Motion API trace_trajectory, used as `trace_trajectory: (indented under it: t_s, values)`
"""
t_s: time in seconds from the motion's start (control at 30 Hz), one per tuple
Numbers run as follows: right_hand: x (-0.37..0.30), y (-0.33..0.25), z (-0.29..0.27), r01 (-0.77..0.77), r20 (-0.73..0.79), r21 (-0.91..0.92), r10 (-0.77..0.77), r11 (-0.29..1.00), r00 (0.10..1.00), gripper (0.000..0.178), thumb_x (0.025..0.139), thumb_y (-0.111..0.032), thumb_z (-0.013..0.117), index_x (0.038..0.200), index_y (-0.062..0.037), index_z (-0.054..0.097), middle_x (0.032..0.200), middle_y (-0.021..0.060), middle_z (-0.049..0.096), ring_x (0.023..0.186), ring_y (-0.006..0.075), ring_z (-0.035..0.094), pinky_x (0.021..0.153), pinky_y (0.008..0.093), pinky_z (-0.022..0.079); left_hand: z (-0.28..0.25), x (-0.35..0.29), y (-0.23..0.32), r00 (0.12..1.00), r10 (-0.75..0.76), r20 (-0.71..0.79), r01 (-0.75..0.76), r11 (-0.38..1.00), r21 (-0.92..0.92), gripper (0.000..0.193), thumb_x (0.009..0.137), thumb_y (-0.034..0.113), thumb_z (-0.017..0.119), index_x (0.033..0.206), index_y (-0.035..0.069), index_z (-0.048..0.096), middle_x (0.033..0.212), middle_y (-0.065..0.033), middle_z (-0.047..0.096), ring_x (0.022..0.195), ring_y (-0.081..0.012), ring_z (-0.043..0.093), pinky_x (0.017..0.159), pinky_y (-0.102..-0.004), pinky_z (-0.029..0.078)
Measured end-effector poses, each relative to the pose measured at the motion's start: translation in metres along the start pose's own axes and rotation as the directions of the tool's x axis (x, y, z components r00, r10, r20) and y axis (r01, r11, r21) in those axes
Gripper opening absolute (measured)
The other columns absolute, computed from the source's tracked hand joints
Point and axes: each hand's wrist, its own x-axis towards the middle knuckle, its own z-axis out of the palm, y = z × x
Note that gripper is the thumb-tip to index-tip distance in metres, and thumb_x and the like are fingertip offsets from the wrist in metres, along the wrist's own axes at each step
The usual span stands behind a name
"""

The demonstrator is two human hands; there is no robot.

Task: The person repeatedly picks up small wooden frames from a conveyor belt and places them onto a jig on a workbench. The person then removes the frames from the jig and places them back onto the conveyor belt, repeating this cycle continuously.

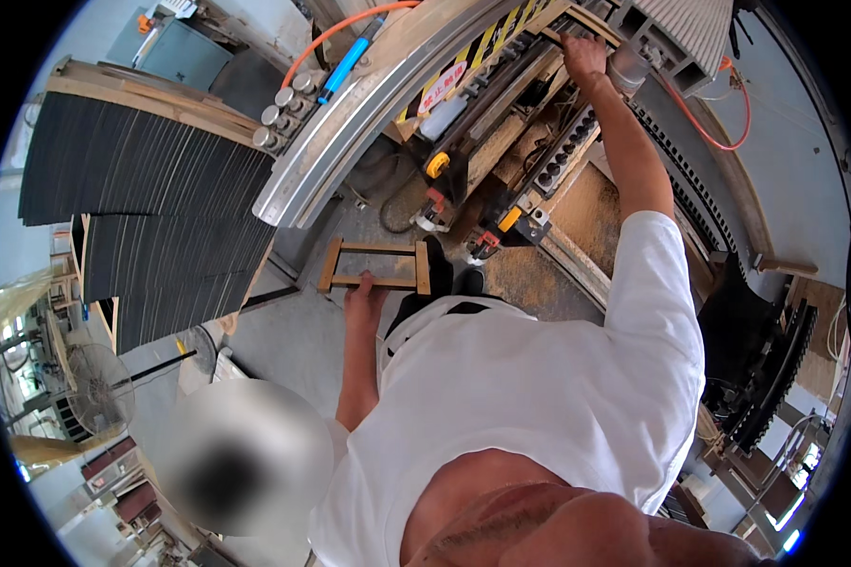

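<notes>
A worker in a white T-shirt stretches the right arm, nearly straight, to the far end of a woodworking machine, where the right hand reaches a narrow wooden strip beside a metal cylinder; its fingers curl down, though whether that grip is clenched on the wood cannot be told. The left arm hangs low along the body, elbow slightly bent, the left hand grasping a rectangular wooden frame by its near rail.

The frame is held over the grey floor, between the right edge of a stack of dark panels and the machine's near end. A strip of floor separates frame and stack; on the other side, a dark shoe stands just beside the machine's near edge, by scattered sawdust.
</notes>
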Motion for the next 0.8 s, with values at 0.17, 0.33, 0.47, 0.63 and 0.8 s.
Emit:
trace_trajectory:
  t_s: [0.17,0.33,0.47,0.63,0.8]
  values:
    - [0.001,-0.003,-0.001,0.010,0.007,0.055,-0.010,0.998,1.000,0.024,0.086,-0.009,0.054,0.107,-0.0169,0.061,0.086,0.0120,0.068,0.097,0.0312,0.060,0.086,0.0485,0.040,-0.020,0.002,-0.010,0.991,0.032,-0.133,-0.014,0.990,0.138,0.032,0.087,0.018,0.068,0.111,0.001,0.057,0.100,-0.0064,0.061,0.092,-0.0198,0.061,0.080,-0.0358,0.052]
    - [-0.002,0.002,-0.005,0.002,-0.011,0.047,-0.001,0.999,1.000,0.029,0.084,-0.007,0.050,0.111,-0.0126,0.060,0.086,0.0149,0.068,0.093,0.0344,0.061,0.087,0.0492,0.040,-0.027,-0.001,-0.009,0.952,0.187,-0.241,-0.077,0.912,0.403,0.036,0.085,0.016,0.069,0.116,0.001,0.057,0.100,-0.0054,0.063,0.084,-0.0149,0.062,0.067,-0.0275,0.052]
    - [0.003,-0.003,-0.015,-0.022,0.090,0.059,0.017,0.998,0.996,0.022,0.084,-0.006,0.049,0.104,-0.0107,0.060,0.089,0.0166,0.067,0.095,0.0349,0.061,0.088,0.0501,0.039,-0.029,-0.024,0.003,0.925,0.314,-0.212,-0.179,0.855,0.486,0.033,0.087,0.013,0.066,0.117,0.000,0.056,0.099,-0.0052,0.065,0.082,-0.0127,0.062,0.064,-0.0252,0.050]
    - [0.006,-0.005,-0.013,-0.104,0.127,0.066,0.095,0.992,0.987,0.024,0.085,-0.007,0.048,0.106,-0.0116,0.060,0.093,0.0165,0.068,0.096,0.0356,0.062,0.089,0.0519,0.040,-0.037,-0.052,0.045,0.854,0.520,-0.009,-0.425,0.709,0.563,0.032,0.088,0.012,0.064,0.117,0.001,0.057,0.097,-0.0042,0.066,0.082,-0.0105,0.061,0.065,-0.0240,0.048]
    - [0.021,-0.008,-0.027,-0.278,0.426,0.007,0.249,0.961,0.870,0.024,0.092,-0.018,0.048,0.108,-0.0152,0.065,0.109,0.0149,0.066,0.105,0.0338,0.062,0.086,0.0494,0.050,-0.042,-0.113,0.119,0.741,0.663,0.111,-0.598,0.574,0.560,0.025,0.089,0.007,0.062,0.112,-0.001,0.059,0.091,-0.0033,0.067,0.079,-0.0083,0.058,0.065,-0.0242,0.046]
